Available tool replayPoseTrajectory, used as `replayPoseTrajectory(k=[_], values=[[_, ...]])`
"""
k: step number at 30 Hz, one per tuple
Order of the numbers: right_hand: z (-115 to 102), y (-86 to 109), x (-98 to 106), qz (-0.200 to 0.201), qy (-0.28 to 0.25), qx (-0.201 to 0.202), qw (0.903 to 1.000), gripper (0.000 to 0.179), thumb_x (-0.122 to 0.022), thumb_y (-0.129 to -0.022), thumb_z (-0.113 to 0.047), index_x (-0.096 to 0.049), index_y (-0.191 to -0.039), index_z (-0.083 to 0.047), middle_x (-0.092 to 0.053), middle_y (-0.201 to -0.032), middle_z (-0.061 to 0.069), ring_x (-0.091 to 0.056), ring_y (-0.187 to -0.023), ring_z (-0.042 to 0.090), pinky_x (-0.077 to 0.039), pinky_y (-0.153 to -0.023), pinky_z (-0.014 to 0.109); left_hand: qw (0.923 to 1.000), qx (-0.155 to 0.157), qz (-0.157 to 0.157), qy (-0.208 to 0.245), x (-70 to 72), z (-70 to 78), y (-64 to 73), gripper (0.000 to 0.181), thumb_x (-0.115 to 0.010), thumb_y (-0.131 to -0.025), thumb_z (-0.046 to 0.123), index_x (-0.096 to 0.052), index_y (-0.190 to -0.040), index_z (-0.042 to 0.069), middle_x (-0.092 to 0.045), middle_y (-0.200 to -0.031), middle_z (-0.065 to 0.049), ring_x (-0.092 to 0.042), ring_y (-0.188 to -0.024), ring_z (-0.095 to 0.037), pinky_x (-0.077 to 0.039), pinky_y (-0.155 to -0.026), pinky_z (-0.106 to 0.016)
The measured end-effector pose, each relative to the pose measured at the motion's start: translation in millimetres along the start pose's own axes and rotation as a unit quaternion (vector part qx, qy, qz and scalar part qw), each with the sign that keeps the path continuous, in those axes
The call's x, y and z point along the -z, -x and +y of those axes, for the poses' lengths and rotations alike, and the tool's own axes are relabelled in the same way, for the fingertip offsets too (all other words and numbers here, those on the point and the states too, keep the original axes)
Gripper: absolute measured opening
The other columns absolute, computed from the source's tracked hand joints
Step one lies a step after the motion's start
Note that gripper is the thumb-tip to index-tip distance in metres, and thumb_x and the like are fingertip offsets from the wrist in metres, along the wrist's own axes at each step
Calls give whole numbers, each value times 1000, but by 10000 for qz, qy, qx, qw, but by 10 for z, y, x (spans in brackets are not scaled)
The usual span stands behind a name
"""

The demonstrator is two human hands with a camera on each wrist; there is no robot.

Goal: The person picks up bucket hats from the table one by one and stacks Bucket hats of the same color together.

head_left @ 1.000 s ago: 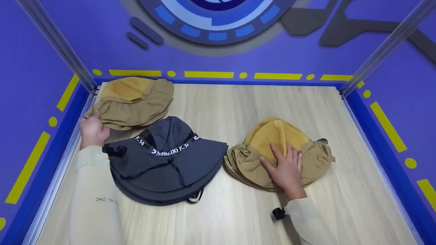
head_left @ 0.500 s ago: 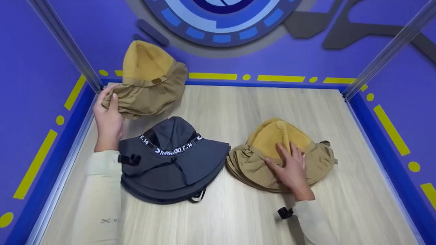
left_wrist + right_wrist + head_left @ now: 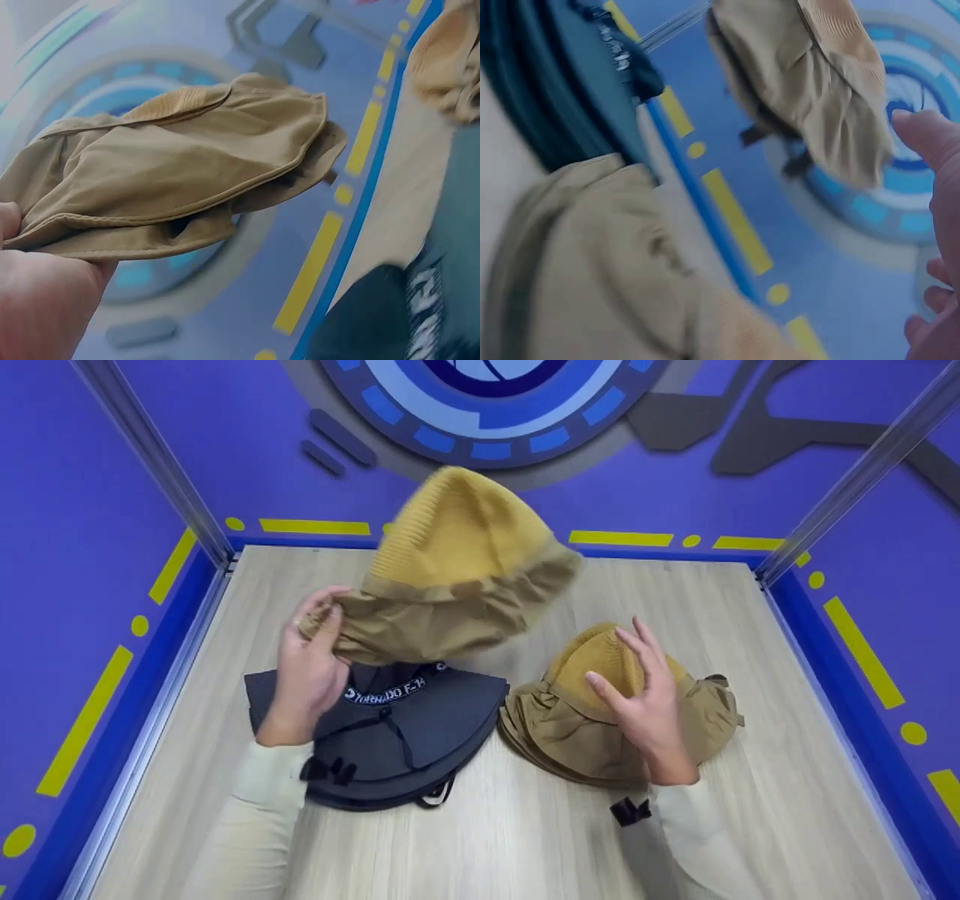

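My left hand (image 3: 309, 671) pinches the brim edge of a bucket hat (image 3: 457, 540) with a mustard ribbed crown and khaki brim. The hat hangs in the air over the back of the table, crown up. In the left wrist view the thumb side of the left hand (image 3: 49, 304) grips the khaki brim (image 3: 172, 176). A stack of matching hats (image 3: 570, 746) lies at the right. Over that stack my right hand (image 3: 651, 705) is raised with fingers spread, holding nothing; the right wrist view shows its thumb (image 3: 930, 139) apart from the lifted hat (image 3: 795, 82).
Dark grey bucket hats (image 3: 420, 727), stacked, lie left of centre, with a lettered band and cords; the lifted hat covers their crowns. Blue-purple walls (image 3: 675, 495) with metal corner posts (image 3: 150, 457) enclose the wooden table (image 3: 480, 847).
My left hand has lifted the mustard-and-khaki hat from the back left corner and carried it right, above the dark hats. My right hand has risen off the right stack, fingers spreading.
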State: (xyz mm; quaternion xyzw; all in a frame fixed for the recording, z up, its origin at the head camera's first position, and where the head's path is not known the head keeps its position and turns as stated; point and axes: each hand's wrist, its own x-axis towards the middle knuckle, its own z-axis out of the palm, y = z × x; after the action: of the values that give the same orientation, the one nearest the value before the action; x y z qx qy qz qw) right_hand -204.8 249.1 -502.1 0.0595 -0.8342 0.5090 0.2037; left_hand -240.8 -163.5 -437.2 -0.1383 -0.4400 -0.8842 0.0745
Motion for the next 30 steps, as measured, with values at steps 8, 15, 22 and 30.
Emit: replayPoseTrajectory(k=[8,15,22,30], values=[[-284,-356,168,-38,811,416,9958,47,-78,-91,-23,-65,-135,-13,-70,-128,6,-64,-117,19,-47,-103,29,9934,383,-1067,-168,-244,-226,277,25,-45,-107,1,-67,-119,4,-70,-118,-10,-69,-108,-21,-60,-90,-32],[-189,-383,273,-367,1320,1028,9852,23,-79,-91,-17,-60,-86,-5,-45,-62,-6,-43,-55,9,-33,-50,18,9870,657,-1443,-255,-238,-363,390,25,-46,-107,2,-67,-120,8,-69,-124,-9,-67,-115,-20,-58,-93,-30],[-139,-334,420,95,1110,1888,9757,33,-78,-93,-25,-57,-84,-1,-44,-62,-2,-41,-56,3,-32,-50,17,9524,768,-1732,-2388,-168,-289,310,29,-65,-99,4,-65,-128,4,-72,-123,-5,-69,-109,-17,-57,-92,-26],[-252,-292,563,587,1335,2506,9571,62,-63,-93,-61,-61,-87,1,-55,-61,4,-42,-58,3,-32,-49,20,8074,446,-2680,-5237,-432,-114,195,48,-67,-99,43,-62,-137,15,-75,-117,0,-72,-107,-14,-58,-92,-34]])
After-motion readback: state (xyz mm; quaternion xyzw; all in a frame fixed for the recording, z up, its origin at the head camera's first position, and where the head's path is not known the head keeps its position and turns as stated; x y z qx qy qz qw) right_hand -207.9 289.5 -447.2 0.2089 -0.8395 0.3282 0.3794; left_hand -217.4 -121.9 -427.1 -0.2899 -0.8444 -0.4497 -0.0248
